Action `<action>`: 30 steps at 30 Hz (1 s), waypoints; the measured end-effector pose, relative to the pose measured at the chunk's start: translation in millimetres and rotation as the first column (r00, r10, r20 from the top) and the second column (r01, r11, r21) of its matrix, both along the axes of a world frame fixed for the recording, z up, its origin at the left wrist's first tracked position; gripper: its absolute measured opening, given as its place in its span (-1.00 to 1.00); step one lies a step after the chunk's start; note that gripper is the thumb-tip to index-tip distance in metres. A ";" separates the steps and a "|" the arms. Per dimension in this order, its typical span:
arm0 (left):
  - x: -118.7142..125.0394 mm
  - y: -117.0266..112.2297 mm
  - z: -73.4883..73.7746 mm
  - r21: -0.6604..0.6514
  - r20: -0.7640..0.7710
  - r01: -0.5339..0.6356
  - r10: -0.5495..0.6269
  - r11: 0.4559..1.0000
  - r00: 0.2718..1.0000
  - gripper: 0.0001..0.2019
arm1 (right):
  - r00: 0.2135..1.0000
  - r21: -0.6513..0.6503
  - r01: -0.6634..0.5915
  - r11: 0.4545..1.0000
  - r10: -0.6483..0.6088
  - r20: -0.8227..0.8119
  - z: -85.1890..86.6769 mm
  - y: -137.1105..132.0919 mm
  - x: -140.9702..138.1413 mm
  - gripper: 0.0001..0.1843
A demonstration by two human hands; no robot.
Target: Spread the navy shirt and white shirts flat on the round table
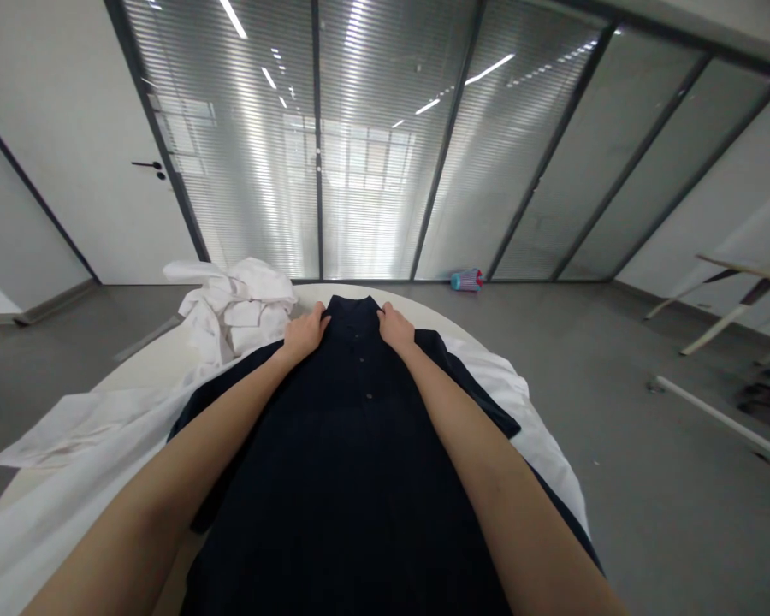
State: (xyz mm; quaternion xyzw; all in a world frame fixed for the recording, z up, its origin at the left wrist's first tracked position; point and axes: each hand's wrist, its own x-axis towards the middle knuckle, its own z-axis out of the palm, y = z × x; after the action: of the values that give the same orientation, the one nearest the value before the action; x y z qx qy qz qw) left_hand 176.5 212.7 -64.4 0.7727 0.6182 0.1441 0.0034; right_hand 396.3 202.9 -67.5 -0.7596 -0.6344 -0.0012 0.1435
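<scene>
A dark navy button-up shirt (359, 462) lies front side up over a round table, its collar at the far end and its hem out of view toward me. My left hand (306, 332) pinches the shirt beside the left of the collar. On the other side, my right hand (395, 327) grips the shirt just right of the collar. Both arms stretch forward over the shirt. The dark sleeves spread out to either side, partly hidden by my forearms. White cloth (497, 381) shows beneath the shirt at the right and also at the left.
Crumpled white garments (240, 304) are heaped on the far left of the pale round table (134, 368). A striped blue and red container (466, 280) lies on the floor by the glass partition (372, 154). At the right stand a wooden-topped table (750, 267) and a white metal bar (725, 419).
</scene>
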 end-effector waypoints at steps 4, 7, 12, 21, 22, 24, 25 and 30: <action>7.2 3.9 -4.3 0.024 -0.007 0.003 -0.003 1.000 1.000 -0.61 | 0.997 0.049 0.034 0.998 -0.037 0.074 -1.3 1.2 1.5 -0.58; 10.6 3.8 -13.2 -0.001 -0.027 -0.001 0.001 1.000 1.000 -0.62 | 0.992 0.016 0.035 0.999 -0.036 0.120 -7.6 -0.8 -1.8 -0.61; 7.1 1.2 -13.6 -0.039 -0.017 -0.011 0.010 0.999 1.000 -0.62 | 0.988 0.080 -0.025 0.997 0.013 0.156 15.7 -22.7 14.4 -0.59; 51.8 -51.6 12.0 0.266 -0.098 0.373 -0.359 0.889 0.928 -0.63 | 0.989 -0.033 -0.030 0.999 0.035 0.145 47.2 -202.7 101.0 -0.41; 62.4 -59.0 9.5 0.199 -0.112 0.444 -0.430 0.874 0.896 -0.61 | 0.992 -0.042 0.005 0.999 0.001 0.125 41.6 -216.5 108.9 -0.35; 80.6 -70.1 1.0 0.071 -0.126 0.509 -0.498 0.858 0.858 -0.53 | 0.997 -0.028 0.061 0.998 -0.060 0.047 30.5 -230.6 124.3 -0.32; 87.0 -73.3 -4.0 0.029 -0.125 0.507 -0.500 0.862 0.857 -0.48 | 0.997 -0.009 0.075 0.997 -0.075 -0.013 26.3 -231.7 132.2 -0.36; 91.9 -71.9 -22.1 -0.038 -0.053 0.447 -0.448 0.894 0.892 -0.39 | 0.962 0.174 -0.004 0.985 0.051 -0.269 33.0 -207.6 177.8 -0.65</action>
State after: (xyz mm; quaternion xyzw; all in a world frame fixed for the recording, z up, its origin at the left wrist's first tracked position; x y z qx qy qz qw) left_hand 268.4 140.8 -86.5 0.8980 0.4255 0.1083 0.0276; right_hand 574.1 -4.7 -34.5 -0.7283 -0.6168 0.0505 0.2943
